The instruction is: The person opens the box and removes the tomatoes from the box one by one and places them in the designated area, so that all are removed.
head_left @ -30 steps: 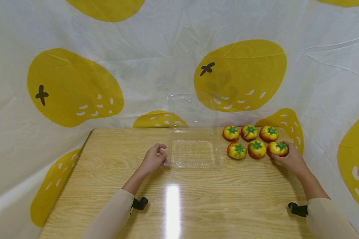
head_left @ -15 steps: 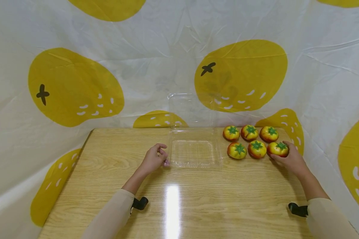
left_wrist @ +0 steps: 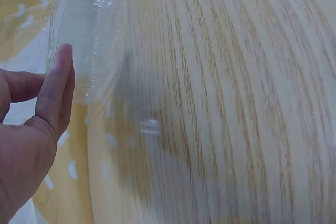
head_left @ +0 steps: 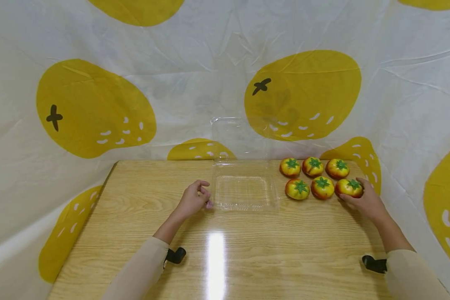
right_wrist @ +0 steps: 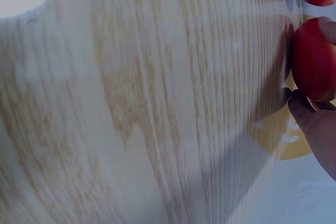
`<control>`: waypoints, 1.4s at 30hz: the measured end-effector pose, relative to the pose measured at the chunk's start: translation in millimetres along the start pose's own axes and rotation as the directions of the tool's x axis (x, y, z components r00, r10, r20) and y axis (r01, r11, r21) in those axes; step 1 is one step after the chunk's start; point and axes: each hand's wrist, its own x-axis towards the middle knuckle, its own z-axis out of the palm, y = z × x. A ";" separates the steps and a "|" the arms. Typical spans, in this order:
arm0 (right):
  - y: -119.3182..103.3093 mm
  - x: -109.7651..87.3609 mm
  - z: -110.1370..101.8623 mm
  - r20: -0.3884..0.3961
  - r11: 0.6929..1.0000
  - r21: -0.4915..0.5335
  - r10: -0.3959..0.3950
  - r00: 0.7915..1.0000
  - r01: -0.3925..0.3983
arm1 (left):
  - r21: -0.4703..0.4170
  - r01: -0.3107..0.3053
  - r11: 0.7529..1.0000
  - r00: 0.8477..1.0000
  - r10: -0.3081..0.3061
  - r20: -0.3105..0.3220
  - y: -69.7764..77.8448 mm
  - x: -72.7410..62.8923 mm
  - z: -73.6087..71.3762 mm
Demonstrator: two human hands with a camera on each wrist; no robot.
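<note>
Toward the right of the table, my right hand (head_left: pixel 367 202) grips the rightmost front yellow-and-red tomato (head_left: pixel 348 188), which has a green star-shaped top. The right wrist view shows a thumb and fingers around that tomato's red side (right_wrist: pixel 314 64). Left of centre, my left hand (head_left: pixel 193 200) touches the left edge of a clear plastic container (head_left: pixel 243 207), whose lid (head_left: pixel 240 121) stands raised at the back. In the left wrist view, a fairly straight finger (left_wrist: pixel 55 87) lies against the container wall (left_wrist: pixel 81 40). Contact at the thumb is unclear.
Several similar tomatoes (head_left: pixel 322 187) sit in two rows right of the container. The wooden table (head_left: pixel 285 250) ends against a hanging white cloth (head_left: pixel 195 54) with yellow fruit prints. A bright reflection lies on the table's front part.
</note>
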 end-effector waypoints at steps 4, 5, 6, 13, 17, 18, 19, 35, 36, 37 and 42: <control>1.8 -2.8 -3.2 0.001 1.000 0.020 0.023 1.000 -0.023 | -0.031 0.011 0.999 1.000 -0.011 0.013 -1.7 0.2 0.1; 2.0 -3.6 -4.2 0.001 0.999 0.027 0.025 1.000 -0.025 | -0.041 0.014 0.999 1.000 -0.014 0.013 -2.1 0.4 0.2; 2.2 -4.3 -5.2 -0.001 0.999 0.030 0.025 1.000 -0.025 | -0.049 0.018 0.999 1.000 -0.017 0.011 -2.2 0.6 0.4; 2.5 -9.6 -14.9 -0.065 0.999 0.021 -0.024 0.998 0.025 | -0.105 0.031 0.994 0.999 -0.032 -0.007 -1.7 -0.2 1.7; -1.8 -15.5 -20.3 -0.132 0.999 0.021 -0.047 0.990 0.050 | -0.152 0.032 0.988 0.999 -0.032 0.004 -1.8 -1.8 2.2; -4.2 -16.9 -21.3 -0.144 0.998 0.024 -0.053 0.988 0.057 | -0.160 0.031 0.987 1.000 -0.030 0.009 -1.9 -2.2 2.3; -6.7 -18.3 -22.3 -0.149 0.997 0.030 -0.060 0.987 0.065 | -0.165 0.028 0.986 1.000 -0.026 0.015 -2.3 -2.7 2.1; -63.4 -30.3 -34.6 -0.241 0.966 0.070 -0.226 0.944 0.249 | -0.124 0.012 0.992 0.980 0.013 0.200 -6.6 -12.6 -11.6; -66.9 -30.4 -34.3 -0.238 0.963 0.077 -0.233 0.943 0.258 | -0.125 0.016 0.992 0.975 0.012 0.224 -6.4 -13.6 -12.7; -70.3 -30.6 -33.7 -0.234 0.961 0.081 -0.239 0.942 0.264 | -0.123 0.018 0.992 0.969 0.013 0.246 -6.5 -14.5 -13.7; -84.8 -31.3 -28.2 -0.197 0.958 0.079 -0.255 0.947 0.274 | -0.104 0.047 0.993 0.944 -0.010 0.330 -7.7 -18.8 -17.2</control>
